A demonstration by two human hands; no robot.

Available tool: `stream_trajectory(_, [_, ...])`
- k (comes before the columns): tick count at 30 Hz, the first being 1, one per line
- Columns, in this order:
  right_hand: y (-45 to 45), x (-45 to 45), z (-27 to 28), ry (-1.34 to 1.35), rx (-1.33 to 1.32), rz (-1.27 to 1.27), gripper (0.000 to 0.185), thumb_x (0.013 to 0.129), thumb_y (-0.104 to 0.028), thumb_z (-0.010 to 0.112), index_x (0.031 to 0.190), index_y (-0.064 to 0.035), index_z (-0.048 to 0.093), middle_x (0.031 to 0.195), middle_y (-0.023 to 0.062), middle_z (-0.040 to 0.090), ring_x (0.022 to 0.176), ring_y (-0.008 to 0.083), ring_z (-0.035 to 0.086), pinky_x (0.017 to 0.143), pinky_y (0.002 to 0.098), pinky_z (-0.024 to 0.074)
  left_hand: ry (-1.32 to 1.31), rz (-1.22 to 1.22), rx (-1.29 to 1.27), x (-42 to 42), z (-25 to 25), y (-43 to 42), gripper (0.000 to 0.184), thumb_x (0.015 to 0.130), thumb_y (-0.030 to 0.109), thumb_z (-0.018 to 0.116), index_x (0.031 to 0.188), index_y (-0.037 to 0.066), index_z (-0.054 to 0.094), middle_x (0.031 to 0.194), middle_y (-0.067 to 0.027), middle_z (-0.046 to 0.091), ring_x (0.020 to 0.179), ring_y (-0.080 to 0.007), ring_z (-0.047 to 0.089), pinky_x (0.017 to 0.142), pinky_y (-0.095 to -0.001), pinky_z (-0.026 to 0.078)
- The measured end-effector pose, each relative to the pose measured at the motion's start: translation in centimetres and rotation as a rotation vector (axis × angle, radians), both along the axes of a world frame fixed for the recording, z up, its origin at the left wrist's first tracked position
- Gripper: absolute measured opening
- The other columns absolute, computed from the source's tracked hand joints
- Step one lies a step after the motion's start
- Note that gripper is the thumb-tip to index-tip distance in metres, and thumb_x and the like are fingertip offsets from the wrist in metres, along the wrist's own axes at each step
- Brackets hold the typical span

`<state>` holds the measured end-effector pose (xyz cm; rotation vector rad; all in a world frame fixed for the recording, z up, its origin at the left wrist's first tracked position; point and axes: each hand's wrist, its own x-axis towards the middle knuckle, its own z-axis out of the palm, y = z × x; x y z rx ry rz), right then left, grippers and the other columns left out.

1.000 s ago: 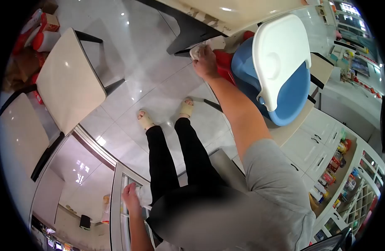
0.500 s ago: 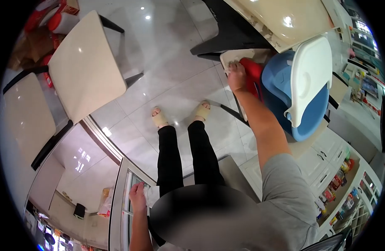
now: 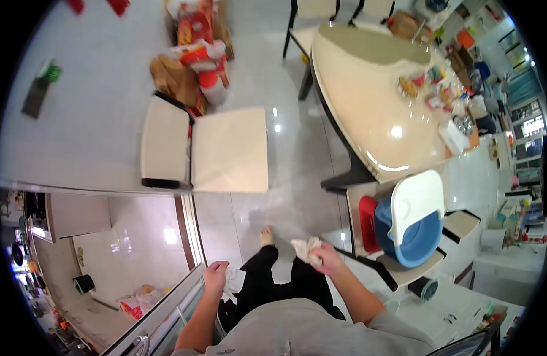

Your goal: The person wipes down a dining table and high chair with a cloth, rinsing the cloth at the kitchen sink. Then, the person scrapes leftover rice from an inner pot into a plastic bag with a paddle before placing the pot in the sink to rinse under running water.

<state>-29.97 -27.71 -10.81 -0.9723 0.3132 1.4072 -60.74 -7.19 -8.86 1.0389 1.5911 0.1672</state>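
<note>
Floor: glossy light grey tiles (image 3: 297, 202) under a dining area; a sliding door frame (image 3: 193, 237) at left
Table: large cream glossy table (image 3: 362, 101) on dark legs; bowl of yellowish food (image 3: 407, 87) and small packets on top
Left hand: bare left hand (image 3: 215, 276), fingers closed narrow on a thin white sheet (image 3: 233, 282); sheet hangs beside the black trousers (image 3: 258, 285)
Right hand: bare right hand (image 3: 327, 259), fingers pinched round a crumpled off-white cloth (image 3: 306, 248); cloth bunched above the person's lap, well apart from the sheet
Chair, left: cream seat, black-trimmed back (image 3: 229, 148); brown paper bag (image 3: 173, 80) and red-white packages (image 3: 196, 41) on the floor beyond
Chair, right: cream seat with dark frame (image 3: 404, 272); bears a round blue plastic basin (image 3: 414, 244) with a white plastic panel (image 3: 417, 199) tilted over it; red plastic item (image 3: 368, 222) just beside the basin
</note>
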Motion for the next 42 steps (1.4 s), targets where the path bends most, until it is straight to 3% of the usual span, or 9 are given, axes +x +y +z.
stream_trajectory(6, [1.3,0.1,10.8,-0.105,0.076,0.215,0.030,0.081,0.005,0.060,0.111,0.0047,0.060,0.105,0.0127,0.065,0.096,0.0244,0.066,0.087,0.0346,0.0531,-0.177,0.017,0.164,-2.2,2.6,3.1,0.022,0.086,0.016,0.063,0.095,-0.002,0.071,0.086,-0.0061,0.068,0.082,-0.0125,0.060,0.075,-0.0259,0.047])
stream_trajectory(10, [1.5,2.3,15.8,-0.169,0.099,0.155,0.028,0.080,0.004,0.059,0.108,0.0050,0.060,0.103,0.0150,0.066,0.094,0.0258,0.067,0.085,0.0363,0.0537,-0.187,0.164,0.298,-4.8,4.5,3.4,0.020,0.087,0.015,0.064,0.093,-0.002,0.072,0.085,-0.0061,0.069,0.081,-0.0125,0.061,0.075,-0.0260,0.047])
stream_trajectory(14, [3.3,4.0,13.3,-0.145,0.240,0.201,0.031,0.080,0.002,0.061,0.111,0.0040,0.059,0.105,0.0142,0.065,0.096,0.0262,0.066,0.084,0.0367,0.0539,-0.179,0.441,0.443,-8.2,7.1,1.3,0.018,0.087,0.014,0.063,0.091,-0.002,0.071,0.081,-0.0045,0.067,0.075,-0.0119,0.058,0.071,-0.0260,0.046])
stream_trajectory(20, [12.0,1.5,13.5,-0.165,0.147,0.547,0.031,0.081,-0.001,0.059,0.112,0.0008,0.058,0.108,0.0126,0.064,0.098,0.0265,0.065,0.080,0.0395,0.0550,-0.174,0.777,0.483,-14.8,8.6,-2.9,0.019,0.088,0.014,0.060,0.092,-0.002,0.070,0.083,-0.0044,0.066,0.078,-0.0117,0.057,0.072,-0.0267,0.046])
stream_trajectory(26, [23.8,-9.2,16.7,-0.112,0.163,0.801,0.029,0.083,-0.001,0.058,0.112,0.0031,0.058,0.105,0.0113,0.064,0.094,0.0238,0.065,0.078,0.0365,0.0546,-0.079,1.019,0.573,-21.0,9.8,-3.6,0.020,0.088,0.016,0.059,0.091,-0.001,0.068,0.086,-0.0059,0.066,0.082,-0.0149,0.058,0.076,-0.0291,0.046])
stream_trajectory(28, [28.5,-13.5,15.2,0.028,0.346,0.957,0.030,0.082,-0.002,0.056,0.112,0.0032,0.057,0.107,0.0138,0.064,0.089,0.0239,0.065,0.077,0.0371,0.0530,-0.053,1.064,0.617,-23.0,10.1,-2.5,0.021,0.089,0.017,0.059,0.094,-0.001,0.069,0.088,-0.0055,0.067,0.084,-0.0144,0.058,0.079,-0.0283,0.045])
stream_trajectory(30, [32.2,-20.2,18.7,-0.013,0.337,1.002,0.031,0.083,-0.004,0.055,0.113,0.0016,0.057,0.110,0.0133,0.063,0.090,0.0236,0.064,0.078,0.0373,0.0529,-0.034,1.079,0.661,-24.8,11.4,-0.4,0.022,0.092,0.018,0.060,0.097,-0.001,0.069,0.090,-0.0053,0.067,0.086,-0.0134,0.059,0.081,-0.0267,0.045])
stream_trajectory(38, [45.0,-40.8,21.5,0.070,0.342,1.171,0.031,0.084,-0.002,0.056,0.114,-0.0002,0.056,0.110,0.0117,0.062,0.096,0.0228,0.062,0.079,0.0366,0.0528,-0.114,1.038,0.704,-33.2,16.3,10.6,0.020,0.093,0.016,0.062,0.099,-0.001,0.070,0.090,-0.0049,0.069,0.086,-0.0110,0.060,0.081,-0.0258,0.046])
stream_trajectory(42, [51.5,-48.9,21.9,0.129,0.325,1.293,0.029,0.084,-0.001,0.057,0.113,0.0021,0.056,0.109,0.0124,0.062,0.096,0.0236,0.063,0.083,0.0364,0.0535,0.168,1.025,0.853,-37.1,19.4,14.2,0.019,0.093,0.015,0.062,0.097,-0.003,0.068,0.085,-0.0038,0.067,0.084,-0.0095,0.058,0.079,-0.0248,0.046])
